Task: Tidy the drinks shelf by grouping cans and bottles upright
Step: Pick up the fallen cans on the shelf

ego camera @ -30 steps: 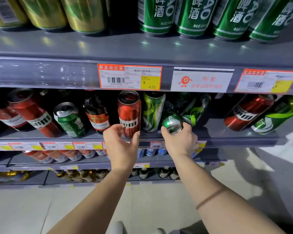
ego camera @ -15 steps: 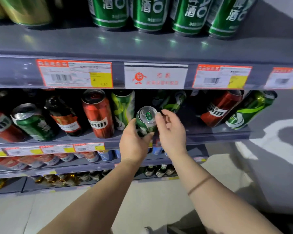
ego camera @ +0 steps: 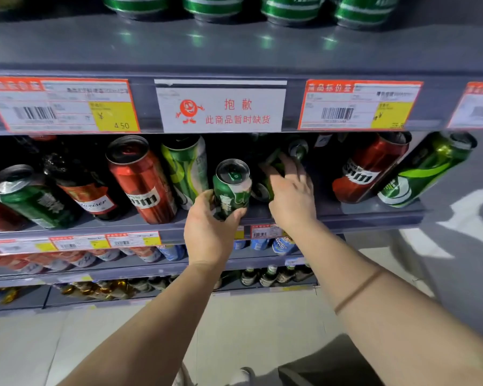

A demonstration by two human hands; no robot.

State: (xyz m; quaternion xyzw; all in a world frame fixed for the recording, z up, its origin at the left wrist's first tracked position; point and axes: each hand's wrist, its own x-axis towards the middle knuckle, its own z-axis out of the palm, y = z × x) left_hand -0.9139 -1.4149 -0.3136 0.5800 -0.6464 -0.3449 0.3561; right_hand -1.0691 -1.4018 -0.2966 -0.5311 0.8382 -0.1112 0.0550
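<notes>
Green can (ego camera: 232,188): upright at middle shelf (ego camera: 374,215) front, left hand (ego camera: 209,232) fingers wrapped round its base. Right hand (ego camera: 292,196): fingers spread, reaching among green bottles (ego camera: 273,160) just behind. Tall red can (ego camera: 141,179) leftward.

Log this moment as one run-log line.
left hand: grips short green can upright | right hand: open, reaching among green cans behind | shelf: unsorted

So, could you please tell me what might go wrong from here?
The right hand reaches among dark, tumbled green cans at the back, so it could knock one rolling off the shelf. The left hand holds the small green can near the edge beside the tall green can; a nudge might topple that.
</notes>
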